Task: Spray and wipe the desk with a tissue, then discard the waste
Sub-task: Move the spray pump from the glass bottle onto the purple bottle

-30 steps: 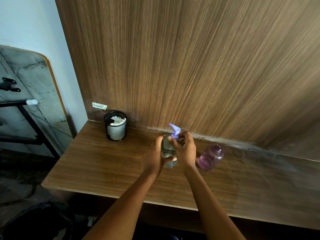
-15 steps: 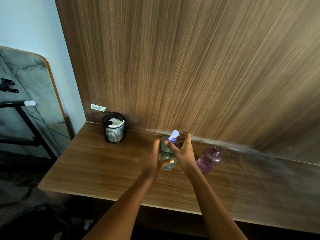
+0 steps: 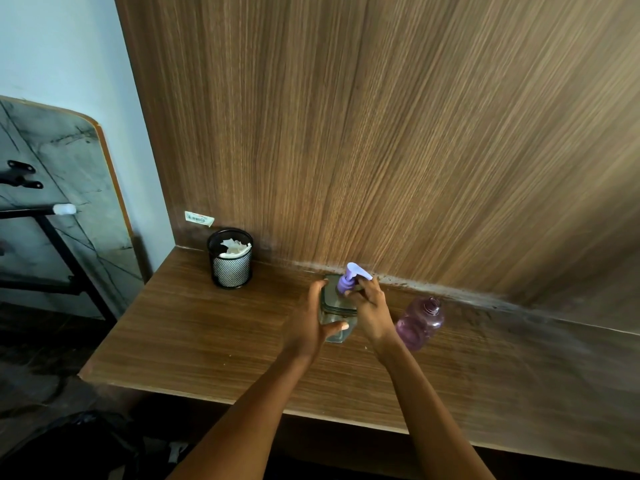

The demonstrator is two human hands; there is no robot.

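Note:
A clear pump bottle (image 3: pixel 335 315) with a purple pump head (image 3: pixel 349 279) stands on the wooden desk (image 3: pixel 194 341) near the back panel. My left hand (image 3: pixel 310 323) wraps around the bottle's left side and grips its body. My right hand (image 3: pixel 370 306) holds the pump head, fingers curled around its neck and spout. A black mesh cup (image 3: pixel 230 259) at the desk's back left holds crumpled white tissue (image 3: pixel 235 247).
A purple transparent water bottle (image 3: pixel 420 322) stands just right of my right hand. A wood panel wall (image 3: pixel 381 133) rises behind the desk. A folded table (image 3: pixel 52 202) leans on the wall at left. A dark bag (image 3: pixel 69 445) lies on the floor below.
The pump spout has turned from pointing left to pointing right under my right hand. My left hand stays on the bottle. The bottle has not shifted on the desk.

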